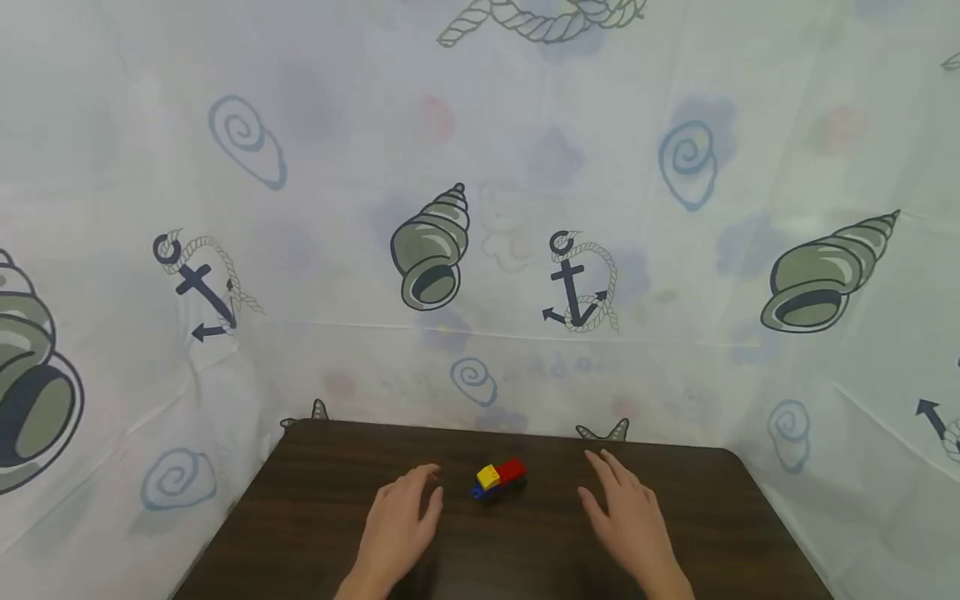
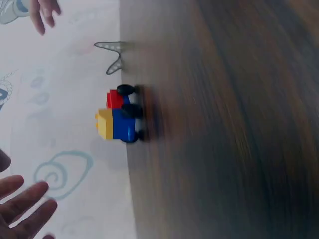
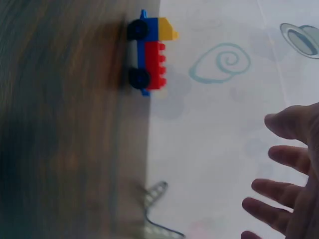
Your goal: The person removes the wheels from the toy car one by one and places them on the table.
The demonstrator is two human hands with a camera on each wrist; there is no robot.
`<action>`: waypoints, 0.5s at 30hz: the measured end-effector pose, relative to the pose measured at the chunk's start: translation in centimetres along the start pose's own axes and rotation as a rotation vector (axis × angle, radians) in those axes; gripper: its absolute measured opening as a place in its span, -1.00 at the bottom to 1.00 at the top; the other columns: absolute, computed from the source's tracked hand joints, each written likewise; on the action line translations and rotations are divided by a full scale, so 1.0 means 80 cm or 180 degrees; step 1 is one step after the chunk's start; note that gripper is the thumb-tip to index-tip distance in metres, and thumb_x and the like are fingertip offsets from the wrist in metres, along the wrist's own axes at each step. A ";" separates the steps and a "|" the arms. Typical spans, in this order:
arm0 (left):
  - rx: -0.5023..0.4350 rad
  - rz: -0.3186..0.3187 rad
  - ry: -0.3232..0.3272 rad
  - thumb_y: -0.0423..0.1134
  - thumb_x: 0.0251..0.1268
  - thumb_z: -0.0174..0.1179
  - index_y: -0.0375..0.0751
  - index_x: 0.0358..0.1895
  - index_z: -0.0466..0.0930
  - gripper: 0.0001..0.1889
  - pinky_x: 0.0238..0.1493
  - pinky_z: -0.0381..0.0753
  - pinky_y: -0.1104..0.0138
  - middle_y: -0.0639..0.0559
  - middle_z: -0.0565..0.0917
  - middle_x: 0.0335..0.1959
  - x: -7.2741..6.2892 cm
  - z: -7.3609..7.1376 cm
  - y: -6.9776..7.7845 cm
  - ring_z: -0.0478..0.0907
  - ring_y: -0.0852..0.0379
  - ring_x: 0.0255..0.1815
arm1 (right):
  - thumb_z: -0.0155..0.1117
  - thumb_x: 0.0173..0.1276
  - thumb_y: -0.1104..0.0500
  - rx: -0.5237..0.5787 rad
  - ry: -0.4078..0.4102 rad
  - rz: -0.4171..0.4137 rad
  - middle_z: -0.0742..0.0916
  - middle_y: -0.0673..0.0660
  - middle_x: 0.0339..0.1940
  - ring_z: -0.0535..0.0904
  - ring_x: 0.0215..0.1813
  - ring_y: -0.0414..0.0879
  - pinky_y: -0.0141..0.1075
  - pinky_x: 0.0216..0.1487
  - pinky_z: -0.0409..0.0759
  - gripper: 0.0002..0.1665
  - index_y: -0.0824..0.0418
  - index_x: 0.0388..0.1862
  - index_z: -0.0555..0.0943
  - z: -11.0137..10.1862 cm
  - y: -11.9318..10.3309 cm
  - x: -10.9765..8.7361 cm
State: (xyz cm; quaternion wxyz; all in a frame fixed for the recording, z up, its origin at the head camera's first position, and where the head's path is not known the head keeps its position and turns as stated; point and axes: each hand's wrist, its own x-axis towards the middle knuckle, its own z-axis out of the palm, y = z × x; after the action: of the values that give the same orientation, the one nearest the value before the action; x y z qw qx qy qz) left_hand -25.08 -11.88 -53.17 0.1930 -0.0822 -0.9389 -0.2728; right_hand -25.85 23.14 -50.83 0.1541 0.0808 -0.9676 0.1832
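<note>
A small toy truck of building bricks stands on its wheels on the dark table, between my two hands and apart from both. It has a blue base, a yellow sloped brick at one end and a red studded brick behind it. Black wheels show at its underside in the left wrist view. To the truck's left my left hand hovers with relaxed, spread fingers and holds nothing. My right hand is on the other side, fingers extended and likewise holding nothing.
The brown wood-grain table has rounded far corners. Behind it and at both sides hangs a pale cloth printed with shells, anchors, ropes and starfish.
</note>
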 end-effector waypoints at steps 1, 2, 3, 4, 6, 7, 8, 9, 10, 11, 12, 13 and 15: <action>-0.0101 -0.0075 0.0063 -0.06 0.61 0.26 0.08 0.28 0.64 -0.71 0.25 0.61 -0.08 0.20 0.78 0.07 0.002 0.006 0.001 0.70 0.15 0.00 | 0.25 0.65 -0.20 0.0120 -0.0018 0.0018 0.50 0.18 0.65 0.52 0.53 0.28 0.42 0.34 0.47 -0.29 -0.06 0.66 0.39 0.005 -0.001 0.004; -0.0235 -0.0168 0.0078 -0.10 0.59 0.27 0.09 0.22 0.66 -0.75 0.11 0.67 0.00 0.24 0.79 -0.02 0.005 0.011 0.003 0.68 0.21 -0.14 | 0.26 0.65 -0.20 0.0280 -0.0047 0.0049 0.53 0.17 0.62 0.54 0.50 0.26 0.42 0.33 0.49 -0.31 -0.06 0.64 0.42 0.012 -0.002 0.008; -0.0363 -0.0252 0.0057 -0.11 0.58 0.28 0.11 0.19 0.66 -0.77 0.02 0.68 0.07 0.27 0.78 -0.07 0.007 0.016 0.003 0.65 0.26 -0.19 | 0.27 0.64 -0.19 0.0492 -0.0095 0.0096 0.57 0.15 0.58 0.58 0.47 0.24 0.39 0.30 0.53 -0.34 -0.07 0.61 0.45 0.019 -0.003 0.013; -0.0482 -0.0328 0.0008 -0.11 0.58 0.28 0.13 0.18 0.65 -0.78 -0.05 0.67 0.13 0.29 0.76 -0.09 0.009 0.022 0.004 0.62 0.29 -0.20 | 0.29 0.63 -0.17 0.0718 -0.0143 0.0143 0.60 0.14 0.55 0.61 0.44 0.21 0.34 0.26 0.58 -0.37 -0.07 0.58 0.48 0.027 -0.005 0.017; -0.0716 -0.0409 -0.0124 -0.10 0.58 0.28 0.12 0.17 0.64 -0.78 -0.13 0.66 0.20 0.27 0.75 -0.08 0.015 0.033 0.004 0.65 0.29 -0.12 | 0.31 0.63 -0.11 0.1220 -0.0234 0.0243 0.66 0.14 0.47 0.67 0.34 0.16 0.24 0.18 0.66 -0.45 -0.06 0.50 0.54 0.043 -0.007 0.023; -0.0850 -0.0413 -0.0202 -0.10 0.58 0.28 0.09 0.18 0.64 -0.77 -0.15 0.66 0.22 0.23 0.75 -0.06 0.017 0.039 0.004 0.66 0.25 -0.11 | 0.33 0.63 -0.08 0.1458 -0.0266 0.0293 0.68 0.16 0.43 0.70 0.29 0.13 0.18 0.15 0.69 -0.49 -0.04 0.46 0.56 0.051 -0.008 0.027; -0.0979 -0.0408 -0.0282 -0.10 0.58 0.28 0.07 0.20 0.63 -0.76 -0.15 0.66 0.21 0.18 0.75 -0.02 0.020 0.045 0.004 0.67 0.21 -0.07 | 0.34 0.62 -0.03 0.1675 -0.0285 0.0333 0.70 0.18 0.40 0.72 0.24 0.11 0.12 0.12 0.71 -0.53 -0.01 0.43 0.58 0.059 -0.009 0.030; -0.1081 -0.0394 -0.0357 -0.09 0.59 0.28 0.04 0.21 0.62 -0.74 -0.12 0.68 0.19 0.14 0.74 0.01 0.023 0.051 0.005 0.68 0.16 -0.01 | 0.35 0.62 0.02 0.1839 -0.0301 0.0353 0.72 0.22 0.36 0.74 0.19 0.10 0.05 0.06 0.73 -0.56 0.02 0.39 0.60 0.068 -0.010 0.033; -0.1185 -0.0389 -0.0428 -0.08 0.59 0.28 0.00 0.22 0.61 -0.72 -0.08 0.70 0.15 0.09 0.73 0.05 0.025 0.057 0.006 0.68 0.10 0.04 | 0.35 0.61 0.06 0.1952 -0.0318 0.0350 0.73 0.26 0.32 0.75 0.16 0.11 0.02 0.04 0.74 -0.58 0.06 0.37 0.61 0.076 -0.011 0.036; -0.1274 -0.0382 -0.0487 -0.09 0.59 0.28 -0.04 0.24 0.59 -0.70 -0.03 0.72 0.09 0.03 0.71 0.10 0.027 0.063 0.007 0.68 0.04 0.10 | 0.36 0.60 0.10 0.2030 -0.0335 0.0347 0.73 0.29 0.30 0.76 0.13 0.12 0.01 0.04 0.75 -0.59 0.11 0.35 0.61 0.084 -0.012 0.039; -0.1328 -0.0372 -0.0535 -0.10 0.59 0.28 -0.08 0.26 0.58 -0.68 0.03 0.73 0.03 -0.01 0.69 0.14 0.029 0.070 0.008 0.67 -0.02 0.16 | 0.35 0.61 0.12 0.2057 -0.0362 0.0336 0.73 0.32 0.29 0.76 0.12 0.14 0.01 0.03 0.75 -0.59 0.14 0.35 0.60 0.092 -0.013 0.043; -0.1346 -0.0359 -0.0568 -0.11 0.58 0.29 -0.12 0.28 0.57 -0.65 0.06 0.72 -0.03 -0.06 0.67 0.18 0.032 0.076 0.009 0.65 -0.08 0.19 | 0.36 0.59 0.13 0.2063 -0.0380 0.0325 0.73 0.35 0.28 0.76 0.12 0.18 0.04 0.03 0.75 -0.57 0.17 0.36 0.59 0.100 -0.015 0.046; -0.1220 -0.0347 -0.0596 -0.10 0.56 0.31 -0.14 0.31 0.55 -0.60 0.10 0.71 -0.09 -0.11 0.64 0.24 0.037 0.089 0.011 0.62 -0.12 0.25 | 0.36 0.59 0.13 0.1994 -0.0454 0.0313 0.71 0.39 0.30 0.73 0.17 0.25 0.13 0.08 0.73 -0.52 0.22 0.39 0.56 0.113 -0.019 0.052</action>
State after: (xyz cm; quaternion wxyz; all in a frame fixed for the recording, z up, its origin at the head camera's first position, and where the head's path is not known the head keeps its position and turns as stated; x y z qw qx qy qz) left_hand -29.83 -7.15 -57.06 0.0708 -0.0915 -0.8868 -0.4475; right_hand -31.84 17.90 -56.99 0.0445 0.0901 -0.8752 0.4731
